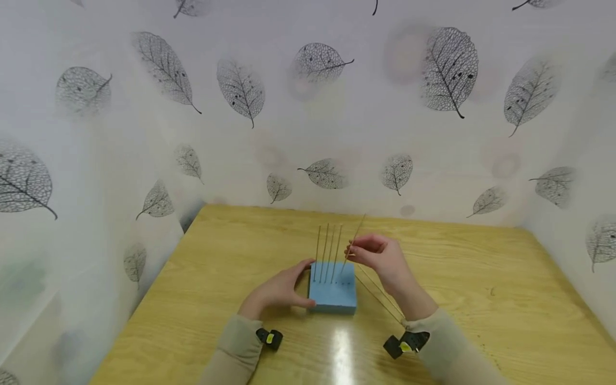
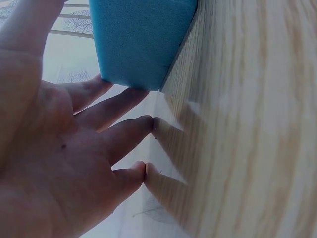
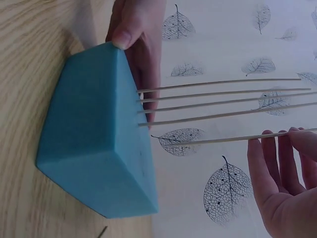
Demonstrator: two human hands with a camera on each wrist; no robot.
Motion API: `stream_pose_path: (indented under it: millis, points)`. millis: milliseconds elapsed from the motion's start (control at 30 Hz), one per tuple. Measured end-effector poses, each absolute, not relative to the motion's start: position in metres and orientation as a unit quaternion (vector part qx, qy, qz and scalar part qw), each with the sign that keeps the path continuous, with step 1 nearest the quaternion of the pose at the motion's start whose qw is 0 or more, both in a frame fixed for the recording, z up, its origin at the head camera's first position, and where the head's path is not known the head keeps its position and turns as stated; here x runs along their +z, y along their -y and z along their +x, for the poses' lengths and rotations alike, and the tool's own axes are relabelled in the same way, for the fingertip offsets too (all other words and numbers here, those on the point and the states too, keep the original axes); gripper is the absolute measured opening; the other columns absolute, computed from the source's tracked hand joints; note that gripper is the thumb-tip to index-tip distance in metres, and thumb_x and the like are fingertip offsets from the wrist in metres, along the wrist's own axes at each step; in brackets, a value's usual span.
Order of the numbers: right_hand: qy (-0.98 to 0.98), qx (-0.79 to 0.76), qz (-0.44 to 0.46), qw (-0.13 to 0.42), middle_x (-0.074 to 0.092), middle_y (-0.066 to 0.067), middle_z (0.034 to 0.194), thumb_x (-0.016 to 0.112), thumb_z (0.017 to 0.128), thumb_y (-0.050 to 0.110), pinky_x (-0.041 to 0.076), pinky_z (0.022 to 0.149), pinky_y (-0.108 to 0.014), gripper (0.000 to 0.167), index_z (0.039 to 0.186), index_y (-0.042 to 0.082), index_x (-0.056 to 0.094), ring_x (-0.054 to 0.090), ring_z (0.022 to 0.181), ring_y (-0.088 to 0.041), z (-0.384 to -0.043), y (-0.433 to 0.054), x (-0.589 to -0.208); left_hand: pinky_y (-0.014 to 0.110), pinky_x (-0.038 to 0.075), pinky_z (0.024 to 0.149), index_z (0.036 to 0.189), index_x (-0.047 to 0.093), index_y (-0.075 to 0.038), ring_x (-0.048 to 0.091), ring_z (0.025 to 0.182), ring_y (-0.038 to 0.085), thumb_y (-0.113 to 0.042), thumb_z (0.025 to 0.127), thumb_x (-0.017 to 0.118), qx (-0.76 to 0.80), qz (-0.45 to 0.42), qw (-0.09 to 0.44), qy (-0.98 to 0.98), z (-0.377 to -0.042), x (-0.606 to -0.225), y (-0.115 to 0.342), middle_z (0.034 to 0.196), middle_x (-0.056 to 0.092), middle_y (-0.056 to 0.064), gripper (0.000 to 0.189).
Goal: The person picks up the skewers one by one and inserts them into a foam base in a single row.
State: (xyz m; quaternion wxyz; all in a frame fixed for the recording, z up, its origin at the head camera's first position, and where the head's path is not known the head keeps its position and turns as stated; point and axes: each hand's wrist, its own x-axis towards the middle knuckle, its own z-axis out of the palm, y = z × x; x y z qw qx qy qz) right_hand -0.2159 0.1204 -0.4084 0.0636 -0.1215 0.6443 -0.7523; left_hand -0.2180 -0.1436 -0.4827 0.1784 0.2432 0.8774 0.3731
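Note:
A light blue foam block point(image 1: 332, 297) sits on the table with a row of small holes in its top. Several thin wooden sticks point(image 1: 323, 256) stand upright in the left part of that row. My left hand point(image 1: 279, 289) holds the block at its left side, the thumb at the near corner and the fingers point(image 2: 114, 106) spread toward the far corner. Between thumb and fingertips, my right hand point(image 1: 380, 259) pinches another stick point(image 3: 218, 141). This stick leans to the right, and its lower tip hangs a little short of the block's holed face in the right wrist view.
Two loose sticks point(image 1: 380, 297) lie on the wooden table point(image 1: 481, 289) right of the block, partly under the right wrist. Leaf-patterned sheeting point(image 1: 337, 123) walls in the back and both sides. Each wrist wears a small black camera point(image 1: 394, 346).

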Motion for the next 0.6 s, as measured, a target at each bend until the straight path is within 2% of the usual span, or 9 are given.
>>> stream_pose_path:
  millis: [100,233,367,600]
  points:
    - [-0.654,-0.744,-0.122,0.069,0.074,-0.001,0.09,0.064,0.09,-0.005,0.061,0.082,-0.033,0.01,0.099,-0.004,0.068,0.073,0.085,-0.015,-0.215,-0.117,-0.41,0.051,0.029,0.12,0.158,0.024,-0.014,0.035,0.145,0.033,-0.041,0.074,0.084,0.371,0.245,0.174,-0.879,-0.219,-0.482,0.143,0.16,0.033,0.011,0.107]
    - [-0.663,-0.734,-0.124,0.08,0.074,0.0,0.092,0.065,0.091,-0.003,0.061,0.083,-0.033,0.02,0.107,-0.015,0.062,0.073,0.087,-0.015,-0.214,-0.115,-0.411,0.05,0.029,0.12,0.158,0.024,-0.014,0.034,0.146,0.032,-0.041,0.074,0.084,0.37,0.247,0.173,-0.879,-0.219,-0.481,0.143,0.16,0.033,0.01,0.106]
    - [-0.667,-0.731,-0.125,0.079,0.073,-0.001,0.093,0.065,0.091,-0.003,0.061,0.082,-0.031,0.018,0.105,-0.013,0.064,0.073,0.087,-0.014,-0.214,-0.114,-0.413,0.051,0.029,0.12,0.158,0.023,-0.014,0.034,0.146,0.032,-0.041,0.075,0.083,0.373,0.246,0.175,-0.877,-0.218,-0.48,0.143,0.161,0.032,0.01,0.105]
    - [-0.694,-0.706,-0.114,0.085,0.073,-0.007,0.097,0.066,0.09,-0.003,0.061,0.083,-0.035,0.025,0.11,-0.018,0.061,0.072,0.087,-0.013,-0.215,-0.109,-0.421,0.051,0.03,0.12,0.158,0.024,-0.015,0.035,0.146,0.032,-0.041,0.075,0.084,0.371,0.245,0.174,-0.879,-0.217,-0.48,0.142,0.16,0.033,0.01,0.106]
